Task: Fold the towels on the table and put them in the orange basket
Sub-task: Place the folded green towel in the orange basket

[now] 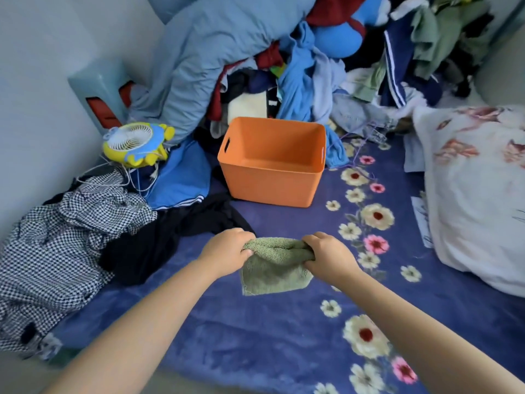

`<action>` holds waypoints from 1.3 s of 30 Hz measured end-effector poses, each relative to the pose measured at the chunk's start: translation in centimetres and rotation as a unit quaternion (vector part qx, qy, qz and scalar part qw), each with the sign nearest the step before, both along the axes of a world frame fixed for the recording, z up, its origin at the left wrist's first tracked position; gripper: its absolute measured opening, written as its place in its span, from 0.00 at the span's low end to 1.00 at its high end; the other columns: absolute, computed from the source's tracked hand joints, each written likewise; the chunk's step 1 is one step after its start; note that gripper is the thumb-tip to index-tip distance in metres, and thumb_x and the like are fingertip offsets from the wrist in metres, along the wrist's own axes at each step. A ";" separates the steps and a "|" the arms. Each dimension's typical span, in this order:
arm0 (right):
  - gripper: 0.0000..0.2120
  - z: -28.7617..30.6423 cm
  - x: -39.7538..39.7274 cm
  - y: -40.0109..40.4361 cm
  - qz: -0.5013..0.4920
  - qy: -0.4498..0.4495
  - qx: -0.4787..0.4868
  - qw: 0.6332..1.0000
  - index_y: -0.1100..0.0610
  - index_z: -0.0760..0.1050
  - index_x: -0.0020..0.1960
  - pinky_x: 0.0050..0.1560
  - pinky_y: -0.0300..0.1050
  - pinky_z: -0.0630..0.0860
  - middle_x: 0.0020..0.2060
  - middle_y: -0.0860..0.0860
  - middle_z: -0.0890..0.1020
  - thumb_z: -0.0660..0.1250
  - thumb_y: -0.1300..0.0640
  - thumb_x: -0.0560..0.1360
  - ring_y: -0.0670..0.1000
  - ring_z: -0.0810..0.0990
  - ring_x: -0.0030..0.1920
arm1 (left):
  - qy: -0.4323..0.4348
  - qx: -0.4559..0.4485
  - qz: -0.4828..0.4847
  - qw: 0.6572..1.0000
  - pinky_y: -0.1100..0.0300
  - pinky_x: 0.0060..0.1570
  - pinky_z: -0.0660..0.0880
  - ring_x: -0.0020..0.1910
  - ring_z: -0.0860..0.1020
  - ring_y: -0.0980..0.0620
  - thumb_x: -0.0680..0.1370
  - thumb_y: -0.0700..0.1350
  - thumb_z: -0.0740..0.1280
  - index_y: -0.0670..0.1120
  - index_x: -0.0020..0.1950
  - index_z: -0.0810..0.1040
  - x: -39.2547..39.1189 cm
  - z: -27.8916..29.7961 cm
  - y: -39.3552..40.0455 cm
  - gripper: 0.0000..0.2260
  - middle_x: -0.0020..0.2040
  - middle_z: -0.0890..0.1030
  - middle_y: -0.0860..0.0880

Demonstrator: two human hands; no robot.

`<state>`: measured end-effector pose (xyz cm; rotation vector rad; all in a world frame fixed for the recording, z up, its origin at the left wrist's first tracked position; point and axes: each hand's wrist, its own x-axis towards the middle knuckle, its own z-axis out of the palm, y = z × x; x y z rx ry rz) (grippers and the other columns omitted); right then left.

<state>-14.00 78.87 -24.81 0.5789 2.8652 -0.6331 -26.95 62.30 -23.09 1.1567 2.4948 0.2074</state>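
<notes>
A small green towel (274, 273) lies folded on the blue flowered blanket (255, 336). My left hand (227, 250) pinches its far left corner and my right hand (329, 255) pinches its far right corner. The far edge is bunched up between the two hands. Beyond the towel stands the orange basket (270, 184), upright, with nothing inside it.
A checked garment (65, 234) and dark clothes (159, 240) lie at the left. A yellow toy fan (136, 145) sits left of the basket. A tall heap of clothes and bedding (284, 61) rises behind it. A white flowered pillow (477, 194) lies at the right.
</notes>
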 end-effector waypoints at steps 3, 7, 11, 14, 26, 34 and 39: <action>0.11 0.6 -3.4 1.6 0.001 0.006 -0.009 1.000 0.62 0.73 0.52 0.41 0.47 0.71 0.49 0.58 0.76 0.64 0.61 0.70 0.59 0.76 0.49 | 0.005 0.005 0.009 1.000 0.56 0.50 0.71 0.55 0.75 0.47 0.78 0.45 0.62 0.47 0.61 0.74 -3.1 0.8 1.7 0.12 0.54 0.76 0.47; 0.12 1.6 -8.1 4.9 -0.011 0.019 -0.009 1.000 0.62 0.73 0.52 0.43 0.49 0.73 0.50 0.58 0.77 0.64 0.62 0.69 0.59 0.76 0.51 | 0.015 0.017 0.018 1.000 0.58 0.52 0.70 0.57 0.74 0.48 0.78 0.46 0.62 0.46 0.67 0.71 -7.8 1.8 5.2 0.17 0.60 0.75 0.47; 0.13 2.3 -12.5 8.2 -0.032 0.046 -0.005 0.998 0.62 0.73 0.53 0.44 0.49 0.74 0.49 0.57 0.76 0.64 0.63 0.68 0.59 0.76 0.50 | 0.012 0.042 0.031 0.999 0.55 0.59 0.70 0.60 0.73 0.46 0.78 0.44 0.63 0.45 0.68 0.70 -12.2 2.5 9.0 0.18 0.65 0.72 0.45; 0.14 3.0 -15.5 10.6 -0.056 0.076 -0.006 0.996 0.61 0.74 0.54 0.42 0.46 0.73 0.48 0.57 0.76 0.65 0.63 0.68 0.58 0.76 0.49 | -0.005 0.074 0.045 0.996 0.56 0.59 0.69 0.60 0.73 0.46 0.78 0.43 0.63 0.44 0.67 0.70 -15.5 2.9 11.6 0.18 0.66 0.72 0.45; 0.16 1.6 -29.4 18.9 -0.103 0.159 0.043 0.981 0.63 0.72 0.57 0.45 0.42 0.66 0.52 0.58 0.75 0.64 0.65 0.69 0.59 0.73 0.54 | 0.033 0.192 0.022 0.981 0.64 0.52 0.65 0.57 0.73 0.49 0.76 0.41 0.65 0.45 0.62 0.75 -30.5 0.8 20.7 0.14 0.61 0.74 0.47; 0.18 -7.3 -36.6 22.7 -0.117 0.086 0.046 0.988 0.59 0.69 0.59 0.38 0.45 0.67 0.51 0.58 0.76 0.65 0.62 0.70 0.60 0.75 0.50 | 0.096 0.062 -0.002 0.993 0.52 0.48 0.71 0.52 0.76 0.41 0.78 0.42 0.61 0.44 0.59 0.72 -37.0 -7.9 25.4 0.10 0.57 0.74 0.44; 0.17 -11.7 -40.6 23.1 -0.118 0.050 -0.037 0.991 0.61 0.68 0.59 0.45 0.44 0.69 0.51 0.61 0.75 0.65 0.63 0.71 0.59 0.74 0.51 | 0.007 0.068 0.041 0.997 0.57 0.54 0.68 0.57 0.74 0.44 0.77 0.40 0.63 0.43 0.58 0.73 -40.7 -12.5 25.5 0.11 0.59 0.75 0.43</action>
